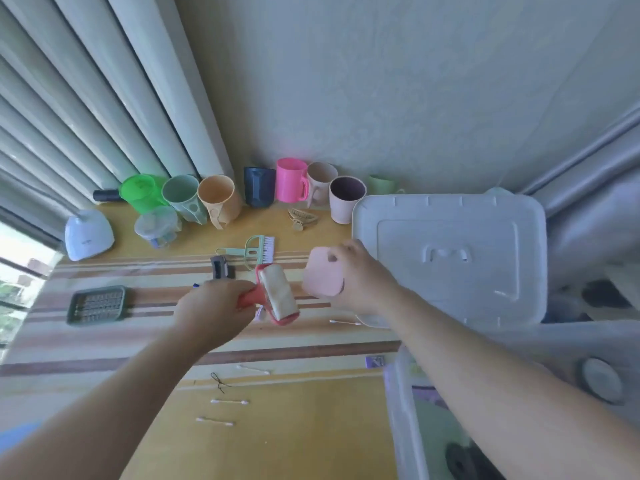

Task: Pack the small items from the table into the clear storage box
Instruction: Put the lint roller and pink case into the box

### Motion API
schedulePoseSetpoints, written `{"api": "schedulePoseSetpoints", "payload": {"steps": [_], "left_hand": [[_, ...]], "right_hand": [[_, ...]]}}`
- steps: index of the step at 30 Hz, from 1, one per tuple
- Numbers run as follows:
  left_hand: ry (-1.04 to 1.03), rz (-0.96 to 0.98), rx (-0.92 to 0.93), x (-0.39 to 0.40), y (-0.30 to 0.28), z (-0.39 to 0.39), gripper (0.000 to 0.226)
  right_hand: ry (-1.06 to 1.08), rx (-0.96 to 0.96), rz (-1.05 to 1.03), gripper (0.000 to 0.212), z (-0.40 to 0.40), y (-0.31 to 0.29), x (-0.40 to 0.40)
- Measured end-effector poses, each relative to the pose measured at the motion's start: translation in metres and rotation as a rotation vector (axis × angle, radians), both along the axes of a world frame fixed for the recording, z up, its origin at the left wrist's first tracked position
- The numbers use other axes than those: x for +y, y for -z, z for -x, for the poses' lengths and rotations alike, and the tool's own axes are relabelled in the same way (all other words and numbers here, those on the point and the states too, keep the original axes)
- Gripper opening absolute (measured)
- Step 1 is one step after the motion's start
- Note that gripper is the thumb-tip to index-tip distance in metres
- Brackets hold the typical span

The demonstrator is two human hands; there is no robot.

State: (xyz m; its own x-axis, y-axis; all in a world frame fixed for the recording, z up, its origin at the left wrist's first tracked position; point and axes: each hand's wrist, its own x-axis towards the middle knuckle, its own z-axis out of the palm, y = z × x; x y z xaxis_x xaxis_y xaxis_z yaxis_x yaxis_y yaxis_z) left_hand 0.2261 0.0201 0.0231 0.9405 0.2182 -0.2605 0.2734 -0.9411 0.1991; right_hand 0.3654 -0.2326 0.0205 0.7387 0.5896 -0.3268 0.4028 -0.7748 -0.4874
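- Two items are in hand: left hand (216, 308) fingers grip a red lint roller (277, 294); right hand (360, 271) holds a pink pad (322, 275).
- Clear storage box (398, 410) sits lower right, contents blurred.
- Cups (218, 199), brush (259, 249), cotton swabs (228, 401) remain on the counter (294, 427).

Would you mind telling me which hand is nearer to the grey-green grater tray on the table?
The left. The left hand, holding the red lint roller, is just right of the grater tray. The right hand, holding a pink pad, is farther right.
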Motion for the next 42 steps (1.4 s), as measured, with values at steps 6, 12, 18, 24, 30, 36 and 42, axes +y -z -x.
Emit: {"api": "schedulePoseSetpoints", "payload": {"steps": [6, 12, 18, 24, 30, 36, 42], "left_hand": [[0.110, 0.270, -0.241, -0.095, -0.084, 0.054, 0.017], [0.362, 0.388, -0.260, -0.237, -0.089, 0.081, 0.012], [0.344, 0.346, -0.192, -0.316, -0.074, 0.087, 0.009], [0.250, 0.253, -0.129, -0.329, -0.069, 0.097, 0.010], [0.237, 0.226, -0.076, -0.328, -0.058, 0.109, 0.012], [0.266, 0.255, -0.061, -0.349, -0.048, 0.101, 0.019], [0.346, 0.094, -0.162, -0.381, -0.028, 0.061, 0.019]], "right_hand": [[-0.059, -0.145, -0.239, 0.107, 0.085, -0.107, -0.164], [-0.027, 0.028, -0.070, 0.093, 0.185, -0.084, -0.317], [-0.068, 0.179, -0.058, 0.071, 0.220, -0.038, -0.333], [-0.150, 0.268, -0.010, 0.067, 0.220, -0.021, -0.301], [-0.074, 0.368, -0.067, 0.043, 0.209, -0.028, -0.314], [0.271, 0.277, -0.184, 0.054, 0.193, -0.042, -0.357], [0.267, 0.084, -0.244, 0.044, 0.163, -0.033, -0.331]]}}
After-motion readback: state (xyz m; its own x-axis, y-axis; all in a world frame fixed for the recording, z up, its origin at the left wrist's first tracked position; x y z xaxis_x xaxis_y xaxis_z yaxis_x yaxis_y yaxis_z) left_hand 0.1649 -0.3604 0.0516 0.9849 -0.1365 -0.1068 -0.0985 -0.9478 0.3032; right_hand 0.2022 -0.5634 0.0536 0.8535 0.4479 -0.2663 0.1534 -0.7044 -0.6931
